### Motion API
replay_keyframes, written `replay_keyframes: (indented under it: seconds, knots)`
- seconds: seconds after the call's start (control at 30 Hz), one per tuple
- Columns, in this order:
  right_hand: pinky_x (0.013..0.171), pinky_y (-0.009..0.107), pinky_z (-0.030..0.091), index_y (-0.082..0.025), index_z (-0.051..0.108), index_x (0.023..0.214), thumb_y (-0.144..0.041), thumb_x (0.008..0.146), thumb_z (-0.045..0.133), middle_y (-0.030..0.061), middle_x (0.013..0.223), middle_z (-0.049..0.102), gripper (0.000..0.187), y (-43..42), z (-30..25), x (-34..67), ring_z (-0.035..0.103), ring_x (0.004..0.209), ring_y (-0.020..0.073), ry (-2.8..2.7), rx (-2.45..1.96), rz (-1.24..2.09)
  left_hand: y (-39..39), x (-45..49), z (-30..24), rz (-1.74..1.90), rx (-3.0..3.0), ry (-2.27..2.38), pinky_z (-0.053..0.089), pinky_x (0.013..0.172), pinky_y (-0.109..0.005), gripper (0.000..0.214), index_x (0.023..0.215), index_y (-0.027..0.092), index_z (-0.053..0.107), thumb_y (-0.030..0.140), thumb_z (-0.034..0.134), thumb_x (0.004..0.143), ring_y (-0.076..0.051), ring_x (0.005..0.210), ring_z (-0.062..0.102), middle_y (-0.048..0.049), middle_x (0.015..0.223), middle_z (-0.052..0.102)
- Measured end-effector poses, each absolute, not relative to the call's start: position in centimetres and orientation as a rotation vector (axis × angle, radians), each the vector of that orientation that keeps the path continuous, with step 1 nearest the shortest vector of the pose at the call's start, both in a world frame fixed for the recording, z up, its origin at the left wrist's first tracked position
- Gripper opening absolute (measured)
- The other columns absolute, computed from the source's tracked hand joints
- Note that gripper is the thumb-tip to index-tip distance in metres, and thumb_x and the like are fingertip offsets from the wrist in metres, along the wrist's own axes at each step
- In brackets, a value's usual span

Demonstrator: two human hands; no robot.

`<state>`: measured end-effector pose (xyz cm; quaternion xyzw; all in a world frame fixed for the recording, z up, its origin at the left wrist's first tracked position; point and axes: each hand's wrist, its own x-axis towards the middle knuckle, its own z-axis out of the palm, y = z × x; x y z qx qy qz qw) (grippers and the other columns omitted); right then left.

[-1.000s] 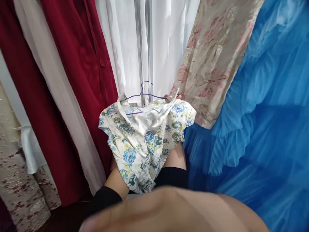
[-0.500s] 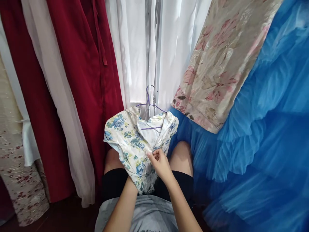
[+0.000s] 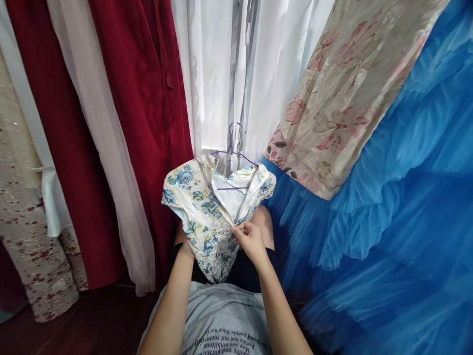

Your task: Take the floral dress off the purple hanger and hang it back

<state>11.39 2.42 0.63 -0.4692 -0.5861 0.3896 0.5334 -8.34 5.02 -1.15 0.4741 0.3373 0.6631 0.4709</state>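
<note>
White floral blouse (image 3: 205, 217) points lengthwise away, neck foremost, right hand (image 3: 251, 241) pinching its front, left grip (image 3: 187, 249) unclear.

A creased, open-necked, blue-flowered white garment (image 3: 201, 209) sits on a purple hanger (image 3: 231, 148).

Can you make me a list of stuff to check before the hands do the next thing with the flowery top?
1. Right hand has hold of the flowery top: ok, it pinches the front at the bottom of the V-shaped neck.
2. Left hand has a firm hold: cannot tell, it is partly hidden by the top's side edge.
3. Purple hanger is inside the top: ok, its lower bar shows through the neck.
4. Top lies smooth: not ok, it is creased and bunched toward the bottom.
5. Right hand is clear of the blue ruffled cloth: ok, they look apart.
</note>
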Motion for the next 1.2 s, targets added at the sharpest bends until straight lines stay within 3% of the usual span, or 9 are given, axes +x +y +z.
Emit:
replay_keyframes:
  seconds: [0.07, 0.13, 0.23, 0.3, 0.4, 0.57, 0.77, 0.97, 1.2]
  knots:
    - [0.046, 0.024, 0.037, -0.020, 0.056, 0.066, -0.041, 0.078, 0.071, -0.0004, 0.050, 0.059, 0.029, 2.2, 1.0, 11.9, 0.049, 0.042, 0.0128, -1.327, -1.104, 1.002, 5.0, -9.5, -1.1, 1.636, 1.087, 0.771, 0.056, 0.093, -0.049, 0.082, 0.104, 0.020, 0.070, 0.089, 0.030, 0.084, -0.032, 0.114, 0.066, -0.0119, 0.109, 0.073]
    - [0.045, 0.023, 0.036, -0.020, 0.055, 0.065, -0.042, 0.076, 0.073, -0.0007, 0.048, 0.058, 0.030, 1.9, 1.2, 12.1, 0.047, 0.041, 0.0118, -1.303, -1.095, 1.035, 5.1, -10.5, -0.7, 1.643, 1.020, 0.736, 0.054, 0.098, -0.049, 0.077, 0.107, 0.018, 0.068, 0.086, 0.045, 0.080, -0.034, 0.117, 0.064, -0.0139, 0.108, 0.072]
    - [0.044, 0.023, 0.034, -0.019, 0.056, 0.065, -0.041, 0.077, 0.072, -0.0002, 0.048, 0.059, 0.030, 1.4, 1.4, 11.8, 0.046, 0.041, 0.0110, -1.330, -1.093, 1.024, 5.0, -10.9, 0.4, 1.864, 1.048, 0.878, 0.049, 0.105, -0.048, 0.063, 0.120, 0.017, 0.061, 0.053, 0.081, 0.071, -0.033, 0.120, 0.062, -0.0144, 0.119, 0.068]
    - [0.045, 0.023, 0.033, -0.018, 0.058, 0.065, -0.039, 0.078, 0.070, 0.0002, 0.048, 0.059, 0.028, 1.1, 1.6, 11.3, 0.046, 0.041, 0.0110, -1.354, -1.102, 1.003, 4.6, -10.1, 0.9, 2.263, 1.097, 1.140, 0.045, 0.107, -0.048, 0.069, 0.129, 0.018, 0.054, 0.029, 0.084, 0.068, -0.032, 0.124, 0.057, -0.0156, 0.132, 0.060]
    - [0.045, 0.023, 0.033, -0.018, 0.059, 0.065, -0.038, 0.079, 0.070, 0.0006, 0.048, 0.060, 0.027, 0.7, 1.9, 10.7, 0.046, 0.041, 0.0111, -1.369, -1.103, 0.998, 3.4, -7.7, 0.5, 2.639, 1.410, 1.399, 0.041, 0.109, -0.047, 0.058, 0.127, 0.019, 0.053, 0.019, 0.076, 0.073, -0.029, 0.126, 0.052, -0.0150, 0.134, 0.053]
    - [0.044, 0.023, 0.034, -0.017, 0.061, 0.066, -0.037, 0.078, 0.072, 0.0002, 0.048, 0.060, 0.026, 0.6, 2.1, 10.4, 0.046, 0.040, 0.0104, -1.342, -1.028, 1.062, 1.2, -3.0, -2.1, 1.918, 2.038, 1.078, 0.048, 0.099, -0.040, 0.035, 0.121, 0.020, 0.055, 0.021, 0.062, 0.087, -0.025, 0.113, 0.060, -0.0112, 0.117, 0.062]
    - [0.039, 0.022, 0.032, -0.017, 0.060, 0.061, -0.038, 0.073, 0.075, 0.0006, 0.048, 0.061, 0.029, 1.5, 3.0, 10.1, 0.042, 0.037, 0.0086, -1.334, -0.939, 1.220, 1.3, -1.9, -3.4, 1.812, 1.835, 1.197, 0.048, 0.075, -0.030, 0.011, 0.084, 0.021, 0.058, 0.026, 0.059, 0.094, -0.019, 0.078, 0.064, -0.0022, 0.079, 0.066]
    - [0.036, 0.022, 0.025, -0.018, 0.056, 0.049, -0.034, 0.068, 0.074, -0.0009, 0.045, 0.054, 0.031, 6.7, 10.1, 9.4, 0.035, 0.036, 0.0063, -1.256, -0.905, 1.089, 2.5, -3.0, -3.7, 1.685, 1.866, 1.137, 0.050, 0.076, -0.033, 0.008, 0.086, 0.022, 0.061, 0.027, 0.061, 0.091, -0.022, 0.079, 0.066, -0.0045, 0.081, 0.067]
    - [0.039, 0.020, 0.028, -0.016, 0.058, 0.056, -0.023, 0.073, 0.069, -0.0019, 0.052, 0.057, 0.021, 11.5, 17.9, 7.5, 0.039, 0.039, 0.0050, -1.118, -0.759, 0.988, 2.9, -2.9, -5.1, 1.535, 1.851, 1.095, 0.052, 0.070, -0.033, 0.006, 0.084, 0.022, 0.061, 0.026, 0.062, 0.088, -0.021, 0.073, 0.065, -0.0041, 0.079, 0.067]
